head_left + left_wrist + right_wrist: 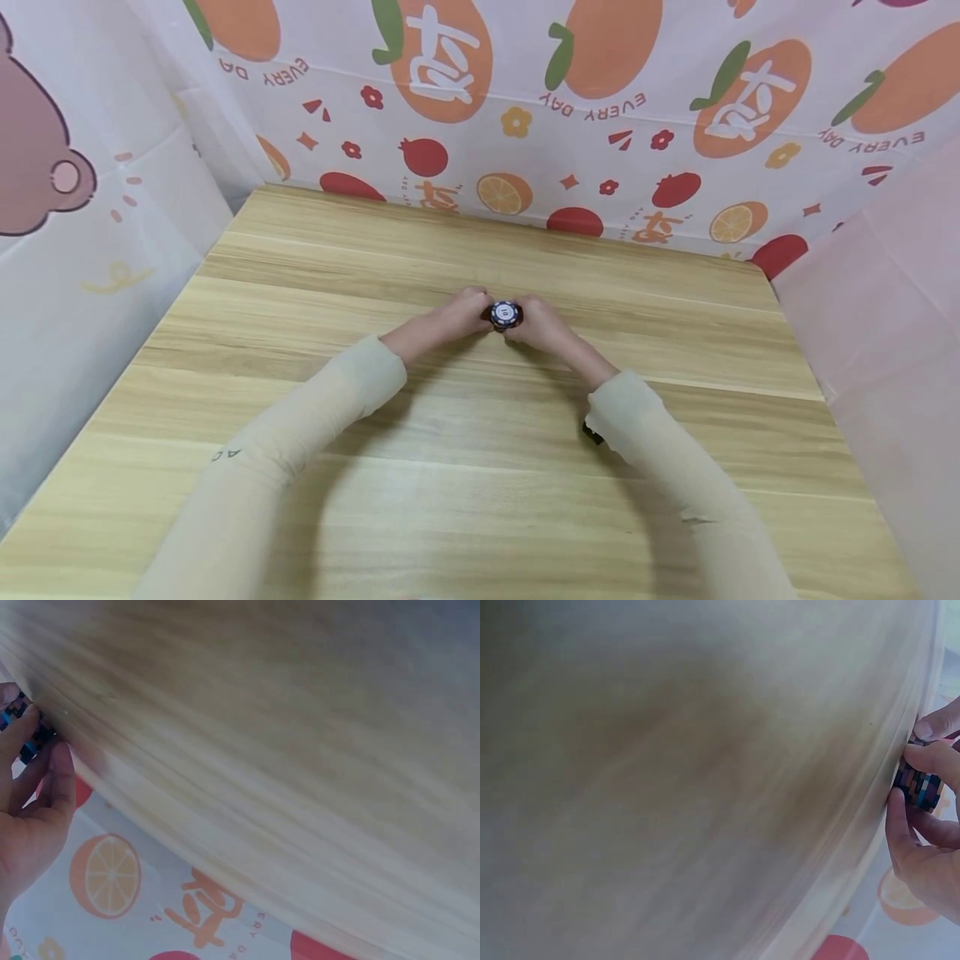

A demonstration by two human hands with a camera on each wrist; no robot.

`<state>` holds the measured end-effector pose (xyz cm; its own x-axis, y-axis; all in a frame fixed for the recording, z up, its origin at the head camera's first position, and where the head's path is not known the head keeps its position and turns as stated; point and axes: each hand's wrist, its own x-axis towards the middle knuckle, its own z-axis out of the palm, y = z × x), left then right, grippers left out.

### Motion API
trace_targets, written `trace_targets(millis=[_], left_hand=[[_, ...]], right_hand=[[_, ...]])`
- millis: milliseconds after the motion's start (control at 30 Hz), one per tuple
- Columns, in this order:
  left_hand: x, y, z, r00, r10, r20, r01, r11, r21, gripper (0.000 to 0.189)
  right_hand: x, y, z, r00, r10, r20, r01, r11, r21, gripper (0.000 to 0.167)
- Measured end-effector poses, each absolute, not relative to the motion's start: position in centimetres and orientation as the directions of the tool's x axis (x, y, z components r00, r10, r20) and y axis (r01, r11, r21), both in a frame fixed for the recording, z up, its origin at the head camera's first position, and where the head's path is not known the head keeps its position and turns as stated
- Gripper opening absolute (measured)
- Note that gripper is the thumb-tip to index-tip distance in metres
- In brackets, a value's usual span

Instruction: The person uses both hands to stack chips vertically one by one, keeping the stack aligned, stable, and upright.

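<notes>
A short stack of poker chips [505,314] stands on the wooden table, its top chip dark blue and white with a number on its face. From the left side my left hand [465,313] grips the stack between thumb and fingers. My right hand [544,323] holds it from the opposite side. Dark, multicoloured chip edges show on the stack [28,735] between the fingers in the left wrist view. In the right wrist view the stack [921,784] sits upright against the tabletop, with thumb and fingertips around its side. The hands hide part of its sides.
The wood-grain table [465,467] reaches back to a white curtain [480,150] printed with fruit. Another curtain [60,300] hangs along the left edge, and a pale one [892,333] on the right. A small black object [592,432] shows beside the right sleeve.
</notes>
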<state>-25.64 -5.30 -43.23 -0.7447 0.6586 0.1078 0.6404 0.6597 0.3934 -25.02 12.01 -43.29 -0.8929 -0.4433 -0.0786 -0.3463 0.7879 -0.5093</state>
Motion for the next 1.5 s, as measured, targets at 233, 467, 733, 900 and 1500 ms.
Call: trace_targets(millis=[233,467,733,900,1500], left_hand=[[-25.9,-5.8,-43.2,-0.768,0.636,0.078,0.598,0.668,0.443,0.021],[-26.1,-6.2,-42.8,-0.76,0.644,0.088,0.61,0.661,0.437,0.021],[-26.0,-6.3,-42.9,-0.766,0.639,0.069,0.593,0.663,0.457,0.027],[-26.2,-6.4,-43.0,-0.769,0.637,0.055,0.562,0.633,0.533,0.04],[-26.5,-6.3,-42.9,-0.766,0.642,0.032,0.522,0.592,0.614,0.037]], right_hand=[[-25.6,11.6,-43.2,-0.89,-0.446,-0.09,-0.337,0.779,-0.528,0.039],[-26.0,11.4,-43.1,-0.885,-0.454,-0.102,-0.333,0.771,-0.543,0.043],[-25.8,11.5,-43.4,-0.88,-0.468,-0.084,-0.335,0.736,-0.589,0.045],[-25.2,12.0,-43.1,-0.879,-0.473,-0.062,-0.288,0.631,-0.72,0.051],[-25.0,12.6,-43.0,-0.864,-0.498,-0.072,-0.274,0.585,-0.763,0.039]])
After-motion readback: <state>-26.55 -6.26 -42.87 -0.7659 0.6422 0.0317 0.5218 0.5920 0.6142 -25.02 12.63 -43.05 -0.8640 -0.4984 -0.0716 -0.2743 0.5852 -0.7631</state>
